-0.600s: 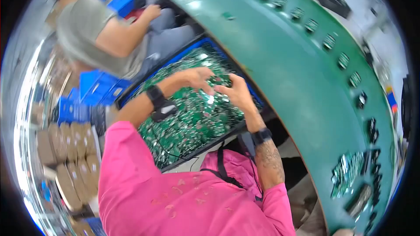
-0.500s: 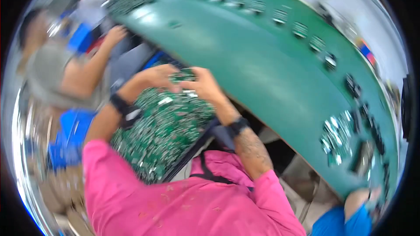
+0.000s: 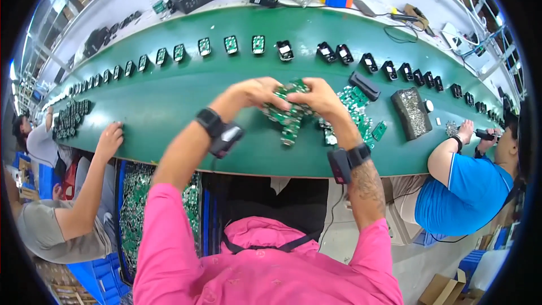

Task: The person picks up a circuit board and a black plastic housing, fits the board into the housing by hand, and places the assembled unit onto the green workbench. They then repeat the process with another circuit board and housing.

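Both my hands are together over the green tabletop (image 3: 248, 152), holding a clump of green circuit boards (image 3: 291, 117). My left hand (image 3: 262, 91) grips the clump from its left side. From the other side my right hand (image 3: 323, 97) closes on it, thumb across the top. Some boards in the bunch hang downward below my fingers. Just right of my right hand lies a loose heap of similar boards (image 3: 357, 104), partly hidden by my wrist. A long black case (image 3: 365, 86) rests at that heap's far edge.
Small black housings (image 3: 285, 51) line the far side, several with boards inside. A speckled block (image 3: 411, 114) stands right of the heap. Left of my lap is a bin of boards (image 3: 141, 203). Co-workers sit left and right; one person's hand (image 3: 110, 140) reaches over the table.
My hands have moved from above the bin to the tabletop, carrying boards with them. My view has turned from the bin toward the table.
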The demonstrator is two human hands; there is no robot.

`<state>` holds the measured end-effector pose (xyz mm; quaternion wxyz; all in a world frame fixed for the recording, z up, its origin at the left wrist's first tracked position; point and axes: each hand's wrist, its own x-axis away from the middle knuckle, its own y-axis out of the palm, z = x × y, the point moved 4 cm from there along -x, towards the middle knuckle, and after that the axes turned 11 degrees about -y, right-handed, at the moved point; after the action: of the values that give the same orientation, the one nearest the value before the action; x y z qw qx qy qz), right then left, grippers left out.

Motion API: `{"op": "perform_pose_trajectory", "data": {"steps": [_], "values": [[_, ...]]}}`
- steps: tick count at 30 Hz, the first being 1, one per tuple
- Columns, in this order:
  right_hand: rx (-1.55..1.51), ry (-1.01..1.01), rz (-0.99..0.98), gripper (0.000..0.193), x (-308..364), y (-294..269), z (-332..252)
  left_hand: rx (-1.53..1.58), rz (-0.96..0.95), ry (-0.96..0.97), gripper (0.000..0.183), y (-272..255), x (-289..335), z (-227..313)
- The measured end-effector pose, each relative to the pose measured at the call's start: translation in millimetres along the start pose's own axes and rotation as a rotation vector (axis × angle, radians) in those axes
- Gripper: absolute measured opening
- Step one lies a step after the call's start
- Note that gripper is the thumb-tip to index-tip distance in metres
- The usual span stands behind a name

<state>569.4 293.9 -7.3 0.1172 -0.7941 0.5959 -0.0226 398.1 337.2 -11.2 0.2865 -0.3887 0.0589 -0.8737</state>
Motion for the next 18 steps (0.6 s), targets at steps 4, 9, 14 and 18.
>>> {"op": "perform_pose_trajectory", "data": {"steps": [4, 9, 14, 18], "values": [[0.504, -0.061, 0.175, 0.034, 23, -38, 9, -0.008, 0.099, 0.276, 0.051, 30, -46, 22], [1.095, -0.299, 0.412, 0.056, 53, -43, 7, -0.353, 0.803, 0.523, 0.098, 71, -17, 17], [1.025, -0.239, 0.33, 0.06, 74, -53, 26, -0.627, 0.824, 0.452, 0.128, 107, -13, 16], [1.105, -0.182, 0.289, 0.049, 87, -57, 29, -0.619, 0.756, 0.467, 0.129, 122, -34, 38]]}}
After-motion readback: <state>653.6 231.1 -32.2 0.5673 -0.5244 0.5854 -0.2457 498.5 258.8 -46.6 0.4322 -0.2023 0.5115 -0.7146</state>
